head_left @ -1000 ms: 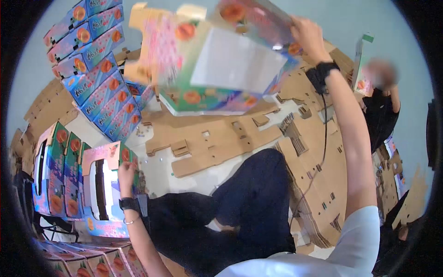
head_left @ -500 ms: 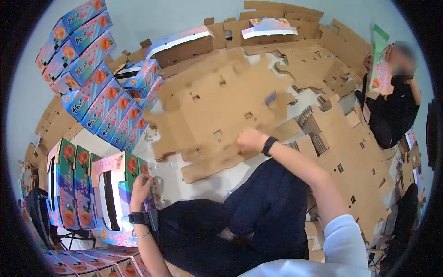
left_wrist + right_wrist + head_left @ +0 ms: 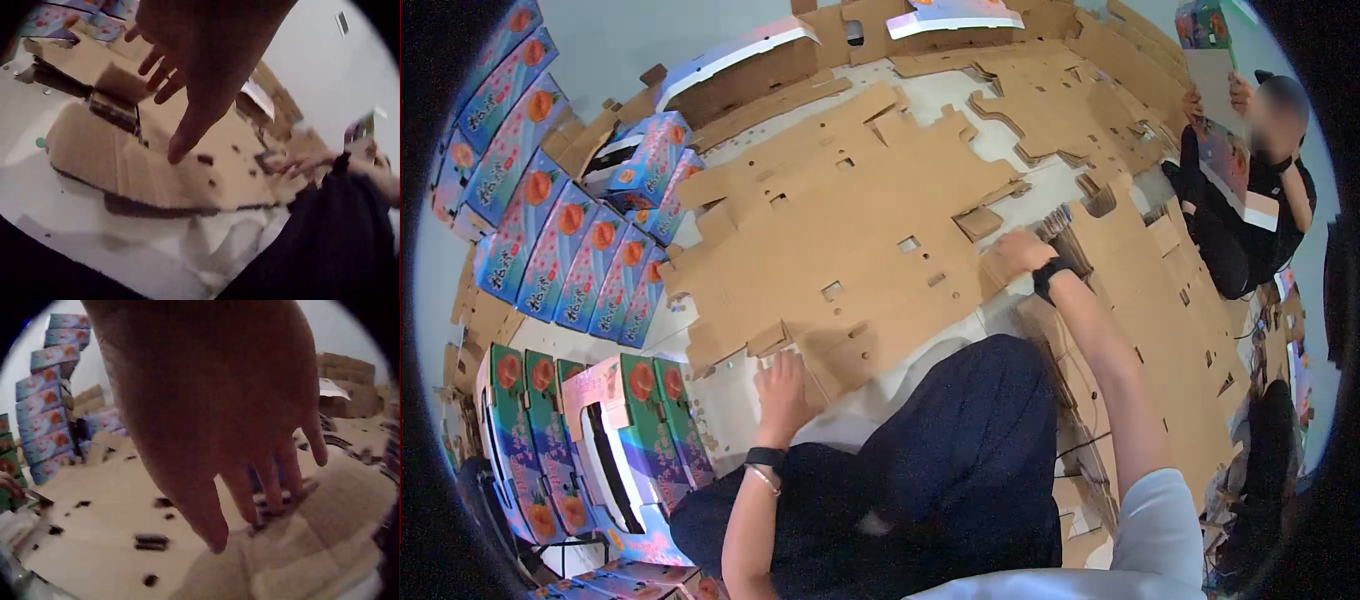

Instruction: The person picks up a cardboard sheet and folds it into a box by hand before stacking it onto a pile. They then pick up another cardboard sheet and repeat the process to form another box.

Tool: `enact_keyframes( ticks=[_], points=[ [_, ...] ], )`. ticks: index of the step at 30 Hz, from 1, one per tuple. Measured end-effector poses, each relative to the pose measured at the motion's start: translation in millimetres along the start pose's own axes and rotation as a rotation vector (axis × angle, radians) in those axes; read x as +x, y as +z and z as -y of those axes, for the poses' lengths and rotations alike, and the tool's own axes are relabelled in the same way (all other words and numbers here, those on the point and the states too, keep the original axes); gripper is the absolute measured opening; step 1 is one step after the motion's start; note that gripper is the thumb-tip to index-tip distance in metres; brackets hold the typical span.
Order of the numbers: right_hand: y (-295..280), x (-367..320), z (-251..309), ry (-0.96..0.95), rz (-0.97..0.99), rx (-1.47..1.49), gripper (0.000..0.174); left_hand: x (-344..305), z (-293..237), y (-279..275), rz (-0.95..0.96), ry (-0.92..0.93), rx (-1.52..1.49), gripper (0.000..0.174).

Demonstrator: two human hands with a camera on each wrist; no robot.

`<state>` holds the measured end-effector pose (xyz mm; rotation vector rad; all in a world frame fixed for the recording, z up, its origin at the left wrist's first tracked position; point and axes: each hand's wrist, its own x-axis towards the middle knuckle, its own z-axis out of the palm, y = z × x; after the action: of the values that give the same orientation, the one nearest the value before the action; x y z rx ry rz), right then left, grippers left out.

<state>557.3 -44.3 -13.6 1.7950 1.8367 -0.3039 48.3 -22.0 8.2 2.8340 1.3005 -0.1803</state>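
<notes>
A large die-cut cardboard sheet [image 3: 840, 230] lies brown side up on the floor in front of my legs, with slots and flaps along its edges. My left hand [image 3: 785, 398] is at its near left edge, beside a raised flap [image 3: 770, 340]. In the left wrist view its fingers [image 3: 164, 87] are spread, with the thumb pointing down over the cardboard. My right hand [image 3: 1015, 258] is at the sheet's right end. Its fingers [image 3: 234, 494] point down, apart and nearly straight, in the right wrist view. Neither hand holds anything.
Printed peach boxes [image 3: 550, 240] are stacked at the left, and more printed boxes [image 3: 615, 430] stand beside my left knee. More flat cardboard [image 3: 1145, 330] is piled at the right. Another person [image 3: 1250, 220] sits at the far right holding a printed box piece [image 3: 1225, 130].
A second ago my right hand held up a printed box piece; it has let go and moved to the sheet's right end. My left hand has moved from the printed boxes to the sheet's near edge.
</notes>
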Motion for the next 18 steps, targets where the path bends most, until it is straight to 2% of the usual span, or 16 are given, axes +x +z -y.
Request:
enact_keyframes(
  ticks=[1,2,3,4,6,7,8,10,11,13,14,15,17,18],
  points=[
    [-4,-9,-2,0.008,0.083,-0.055,0.045,5,-3,18,0.092,-0.02,0.012,0.101],
    [1,-33,0,0.046,-0.007,-0.002,0.063,8,-7,39,0.19,-0.038,0.025,0.112],
    [-4,-52,6,0.082,-0.094,0.052,0.083,10,-8,46,0.06,-0.076,0.012,0.115],
    [4,-47,5,0.082,-0.082,0.053,0.083,11,-3,51,0.069,-0.071,0.005,0.115],
    [19,-31,0,-0.01,-0.262,-0.029,0.107,18,6,51,0.188,-0.141,-0.064,0.104],
    [22,-23,-2,-0.049,-0.293,-0.005,0.102,20,10,50,0.155,-0.106,-0.079,0.094],
    [25,-16,-2,-0.047,-0.29,-0.004,0.102,23,16,54,0.156,-0.103,-0.079,0.094],
    [38,1,2,-0.041,-0.199,0.049,0.091,22,25,62,0.1,-0.103,-0.154,0.088],
    [47,8,8,-0.028,-0.283,0.02,0.082,20,26,65,0.1,-0.11,-0.151,0.088],
    [47,8,22,0.016,-0.251,-0.07,0.082,16,23,67,-0.021,-0.062,-0.147,0.075],
    [46,8,28,0.068,-0.213,-0.156,0.083,15,25,67,-0.024,-0.068,-0.144,0.075],
    [26,-9,28,-0.039,-0.232,-0.038,0.05,15,27,66,0.006,-0.088,-0.209,0.077],
    [28,-14,22,-0.102,-0.273,-0.025,0.048,18,35,65,0.024,-0.119,-0.278,0.08],
    [30,-17,19,-0.159,-0.3,-0.003,0.047,19,40,66,0.058,-0.077,-0.254,0.082]
  ],
)
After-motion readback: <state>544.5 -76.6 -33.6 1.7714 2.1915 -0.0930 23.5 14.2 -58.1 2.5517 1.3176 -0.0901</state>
